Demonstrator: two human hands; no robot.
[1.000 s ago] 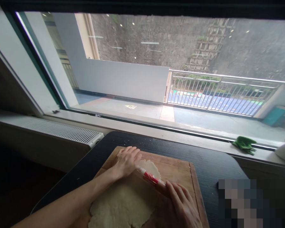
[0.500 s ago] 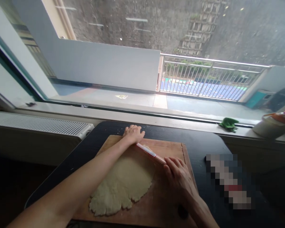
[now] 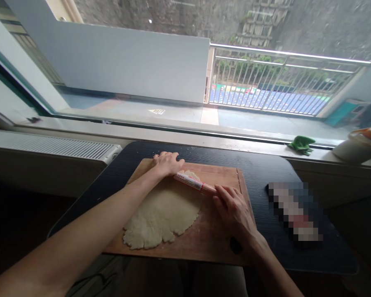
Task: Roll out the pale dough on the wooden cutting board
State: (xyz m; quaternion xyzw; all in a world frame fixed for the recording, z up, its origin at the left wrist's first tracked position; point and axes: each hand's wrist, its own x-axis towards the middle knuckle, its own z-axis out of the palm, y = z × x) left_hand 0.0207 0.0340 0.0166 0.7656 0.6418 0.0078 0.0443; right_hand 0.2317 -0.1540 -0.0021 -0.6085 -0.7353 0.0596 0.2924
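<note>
A rolling pin (image 3: 190, 180) with a printed red and white wrapper lies at a slant across the far part of a flattened sheet of dough (image 3: 165, 214). My left hand (image 3: 168, 163) covers the pin's far left end, fingers curved over it. At the other end, my right hand (image 3: 233, 206) holds the pin with bent fingers, its palm over the board. The dough is pale and ragged along its near edge, and my left forearm hides part of its left side. Beneath it is a wooden cutting board (image 3: 213, 243) with a dark hole near the lower right corner.
The board rests on a black table (image 3: 266, 173). A blurred-out item (image 3: 293, 212) lies on the table's right. On the windowsill (image 3: 244, 148) are a green cloth (image 3: 301, 144) and a pale container (image 3: 357, 146). A white radiator (image 3: 58, 144) stands left of the table.
The view has tilted downward, so the table and board appear higher. The rolling pin has turned, showing more of its printed label, and lies at a flatter slant. Both hands stay on it.
</note>
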